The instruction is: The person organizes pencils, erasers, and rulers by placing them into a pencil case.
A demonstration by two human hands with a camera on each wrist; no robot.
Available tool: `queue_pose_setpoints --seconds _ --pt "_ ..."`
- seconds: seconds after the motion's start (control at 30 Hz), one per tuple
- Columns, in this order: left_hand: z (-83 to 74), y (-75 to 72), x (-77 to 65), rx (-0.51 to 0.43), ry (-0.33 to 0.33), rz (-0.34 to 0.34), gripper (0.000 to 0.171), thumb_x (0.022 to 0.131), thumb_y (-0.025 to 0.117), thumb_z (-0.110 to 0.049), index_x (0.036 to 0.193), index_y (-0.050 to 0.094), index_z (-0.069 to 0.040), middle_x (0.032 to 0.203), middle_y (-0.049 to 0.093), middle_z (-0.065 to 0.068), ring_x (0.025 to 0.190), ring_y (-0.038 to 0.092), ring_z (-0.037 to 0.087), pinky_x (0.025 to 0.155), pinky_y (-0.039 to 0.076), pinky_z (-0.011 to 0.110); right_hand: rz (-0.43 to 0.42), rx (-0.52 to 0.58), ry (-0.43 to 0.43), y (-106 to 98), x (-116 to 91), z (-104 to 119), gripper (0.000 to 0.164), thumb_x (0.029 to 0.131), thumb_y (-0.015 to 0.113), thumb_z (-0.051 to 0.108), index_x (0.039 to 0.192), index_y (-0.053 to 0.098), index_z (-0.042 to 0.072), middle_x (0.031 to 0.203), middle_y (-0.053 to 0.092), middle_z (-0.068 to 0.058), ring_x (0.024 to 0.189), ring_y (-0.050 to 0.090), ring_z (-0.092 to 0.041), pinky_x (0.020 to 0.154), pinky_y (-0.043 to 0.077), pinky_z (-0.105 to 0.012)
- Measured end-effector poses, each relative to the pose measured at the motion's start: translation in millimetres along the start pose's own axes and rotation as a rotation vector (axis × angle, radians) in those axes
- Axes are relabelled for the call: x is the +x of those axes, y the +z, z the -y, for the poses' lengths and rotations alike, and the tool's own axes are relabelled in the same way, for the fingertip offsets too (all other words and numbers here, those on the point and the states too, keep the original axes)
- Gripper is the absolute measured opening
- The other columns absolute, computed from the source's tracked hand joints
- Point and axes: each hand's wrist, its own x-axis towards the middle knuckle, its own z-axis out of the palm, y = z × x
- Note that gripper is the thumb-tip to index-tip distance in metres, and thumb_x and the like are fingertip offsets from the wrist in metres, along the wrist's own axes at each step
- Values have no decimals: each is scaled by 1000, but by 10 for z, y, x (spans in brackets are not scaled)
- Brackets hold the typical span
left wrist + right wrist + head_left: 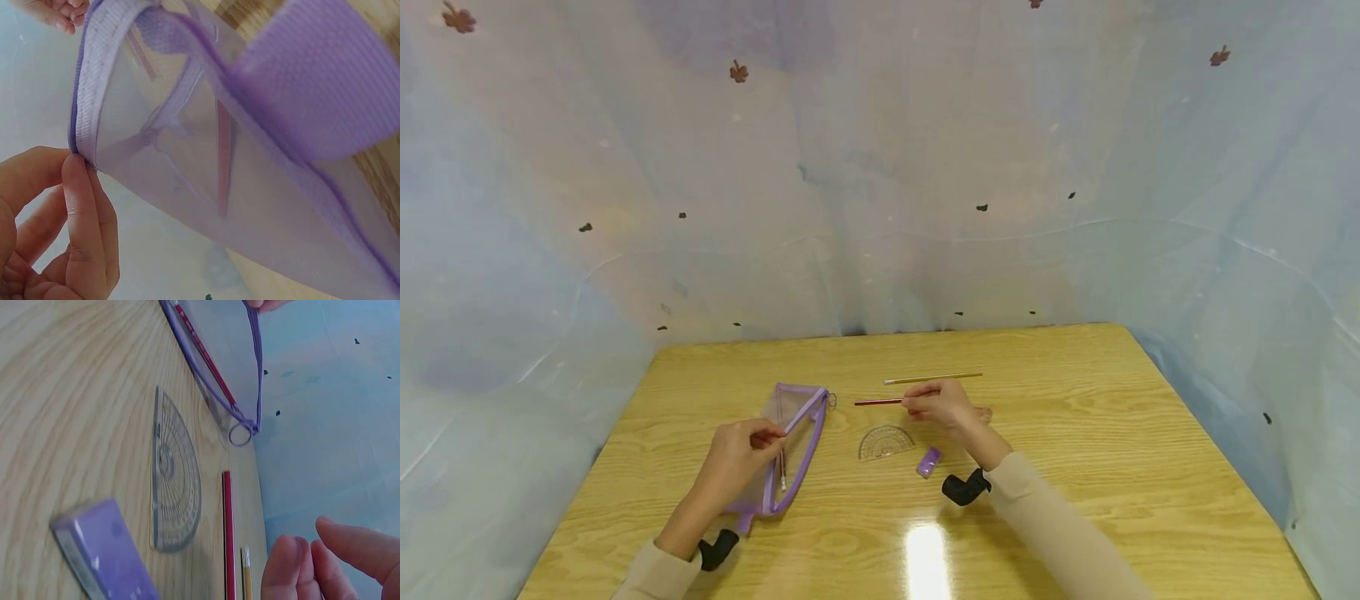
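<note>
My left hand [733, 457] pinches the upper edge of a purple mesh pencil case [806, 461] between thumb and fingers, holding its zip mouth apart. A red pencil [201, 353] lies inside the case. On the table to the right is another red pencil [877, 402], partly hidden in the head view by my right hand [938, 402]. In the right wrist view that hand is above the table near this pencil, thumb and fingers bent with a gap between them, holding nothing visible. Close by lie a clear protractor [177, 478] and a purple eraser [109, 550].
A yellow pencil [933, 378] lies behind the right hand. A small brownish thing [984, 414] shows partly past the right wrist. The wooden table [1112, 467] meets a pale patterned curtain [880, 167] at its back and sides.
</note>
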Motion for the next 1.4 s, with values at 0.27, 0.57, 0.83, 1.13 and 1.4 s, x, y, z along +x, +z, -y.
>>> queue_pose_setpoints --seconds 0.27,0.57,0.83,1.13,1.4 --pt "11 9 -4 2 -5 -3 4 84 79 -1 88 76 -2 76 69 -4 69 65 11 63 56 23 -38 -91 9 -132 32 27 19 88 73 -2 104 68 -13 93 70 -23 74 70 -27 66 58 -32" --pt "18 14 2 8 -18 6 5 84 79 -2 89 76 -3 77 69 -3 70 65 12 64 56 23 -5 -87 -21 -267 82 39 23 92 67 -4 110 63 -18 102 69 -26 73 67 -22 63 53 -28" --pt "24 18 6 10 -22 13 5 85 79 -3 89 76 -3 77 69 -3 70 66 13 64 56 23 -60 -43 60 -346 142 53 31 91 68 -4 117 61 -19 85 70 -7 78 69 -18 72 59 -32" --pt "14 9 -6 8 -39 19 4 86 78 -4 90 76 -3 78 69 -3 71 66 13 65 56 24 -62 -135 -9 -425 176 60 29 91 70 -1 115 64 -16 92 71 -9 89 69 -29 82 58 -42" --pt "29 19 1 -1 -24 13 5 85 78 -2 89 76 -3 77 69 -3 71 66 13 64 56 24 -89 -229 0 -487 243 17 28 92 72 4 114 67 -11 95 68 -11 99 64 -38 86 56 -49"
